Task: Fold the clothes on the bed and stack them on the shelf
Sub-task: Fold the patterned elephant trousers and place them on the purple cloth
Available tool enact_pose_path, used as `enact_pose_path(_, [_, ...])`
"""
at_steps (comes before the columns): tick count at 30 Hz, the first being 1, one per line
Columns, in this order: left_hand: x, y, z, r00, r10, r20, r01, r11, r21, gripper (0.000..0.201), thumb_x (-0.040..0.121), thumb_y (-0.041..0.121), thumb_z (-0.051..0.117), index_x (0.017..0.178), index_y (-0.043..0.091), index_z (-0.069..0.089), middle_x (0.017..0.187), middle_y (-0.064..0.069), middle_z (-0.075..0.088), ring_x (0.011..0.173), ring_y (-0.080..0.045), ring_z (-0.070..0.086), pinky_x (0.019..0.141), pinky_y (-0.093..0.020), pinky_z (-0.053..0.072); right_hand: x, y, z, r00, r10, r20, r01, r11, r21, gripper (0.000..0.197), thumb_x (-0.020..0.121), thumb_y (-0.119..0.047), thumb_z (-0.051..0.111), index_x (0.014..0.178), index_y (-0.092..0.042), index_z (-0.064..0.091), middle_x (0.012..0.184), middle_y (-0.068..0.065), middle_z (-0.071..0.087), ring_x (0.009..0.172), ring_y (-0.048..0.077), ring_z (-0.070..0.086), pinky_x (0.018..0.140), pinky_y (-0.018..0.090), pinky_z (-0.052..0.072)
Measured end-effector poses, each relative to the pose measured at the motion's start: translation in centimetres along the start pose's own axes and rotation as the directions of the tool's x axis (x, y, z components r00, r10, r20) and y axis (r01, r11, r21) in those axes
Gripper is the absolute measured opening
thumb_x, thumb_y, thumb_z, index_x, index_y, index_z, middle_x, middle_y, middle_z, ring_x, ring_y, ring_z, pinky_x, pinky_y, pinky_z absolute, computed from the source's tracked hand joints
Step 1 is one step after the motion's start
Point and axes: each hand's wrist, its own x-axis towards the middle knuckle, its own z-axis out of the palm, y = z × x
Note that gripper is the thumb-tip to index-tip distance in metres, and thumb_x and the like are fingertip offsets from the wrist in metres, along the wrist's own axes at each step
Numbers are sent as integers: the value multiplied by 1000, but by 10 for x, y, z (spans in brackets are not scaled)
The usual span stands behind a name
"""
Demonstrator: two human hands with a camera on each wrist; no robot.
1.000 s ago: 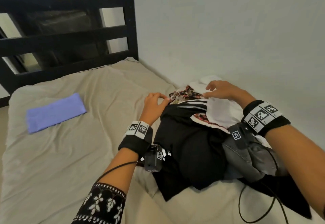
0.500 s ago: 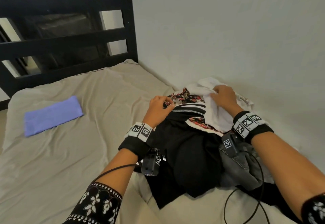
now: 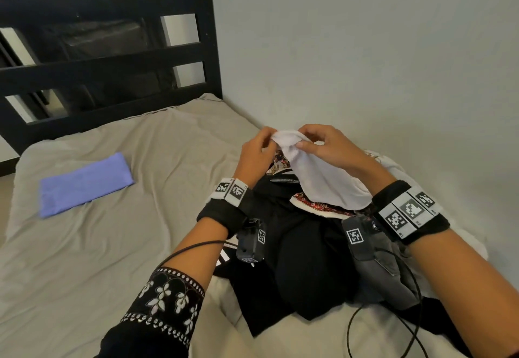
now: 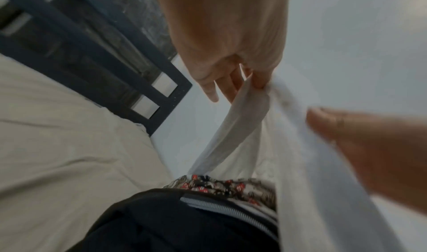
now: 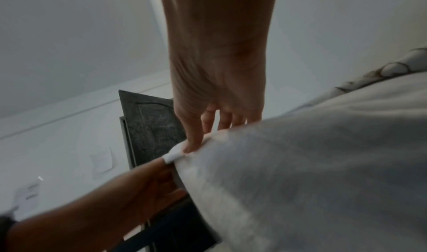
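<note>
L hand (image 3: 257,151) & R hand (image 3: 327,147) pinching white garment (image 3: 323,180), over clothes pile (image 3: 297,245)

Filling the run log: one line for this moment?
hands: left, right both pinch white garment | lifted off clothes pile | unfolded

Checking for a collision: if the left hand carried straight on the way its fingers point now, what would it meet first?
Probably the right hand: the left hand points across at it, both pinching the white garment with only its bunched edge between them. Depth is unclear, so it might pass just in front.
</note>
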Motion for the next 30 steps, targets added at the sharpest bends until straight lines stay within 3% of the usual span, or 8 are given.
enact_pose_path(6, [-6,-18,-35,994,-68,-81,67,998,-19,18,101,11,39,106,7,56,97,-5,60,85,-14,54,71,-19,43,-12,53,4,992,115,-43,-121,862,-492,95,63,-51,85,140,-19,40,138,6,38,126,22,36,105,41,35])
enact_pose_path(11, [-18,-37,-36,986,-164,-39,165,986,13,18,102,16,39,105,8,55,97,-5,59,85,-16,53,67,-18,42,-26,57,6,941,-10,-339,-163,863,-479,21,90,-14,56,107,-10,67,104,9,67,86,19,54,68,30,35])
enact_pose_path(14, [-19,-25,-28,977,-202,66,205,978,-41,23,101,29,45,107,10,56,99,-9,61,82,-17,56,65,-20,46,-22,37,3,928,-64,-368,-66,942,-330,22,91,-5,51,102,-9,70,91,8,70,74,17,54,58,27,34])
enact_pose_path(17, [-17,-9,-18,943,-216,251,237,970,-55,35,90,40,63,119,22,54,99,-7,64,75,-13,62,56,-14,47,-20,20,7,955,-93,-281,1,950,-311,26,89,-3,51,99,-13,72,89,5,73,79,22,63,67,31,43])
enact_pose_path(20, [-15,0,-2,883,-200,425,166,979,116,63,79,47,73,134,30,47,100,1,63,87,-15,63,67,-23,50,-24,9,6,972,-64,-226,19,980,-197,32,87,-1,50,104,-17,73,99,0,73,91,18,64,79,33,49])
enact_pose_path(24, [-9,0,10,960,-48,276,-53,936,347,27,95,31,54,116,20,64,98,-7,70,86,-26,65,70,-29,46,-32,14,-12,1000,0,12,0,1000,-10,38,83,-16,73,118,-24,64,114,-10,66,101,0,61,84,17,48])
enact_pose_path(28, [-1,-9,-14,998,-49,51,32,952,304,23,97,32,47,113,24,61,87,-2,68,79,-22,62,68,-30,45,-39,45,-38,985,168,-33,-156,802,-577,99,61,-50,86,143,-22,38,135,2,42,123,20,41,100,42,39])
enact_pose_path(30, [1,-12,-24,999,-31,-22,36,959,281,22,97,28,47,114,23,61,87,-1,67,78,-21,60,67,-29,42,-42,62,-42,964,252,-91,-241,669,-703,84,66,-53,81,134,-19,45,124,7,45,115,27,45,91,43,43])
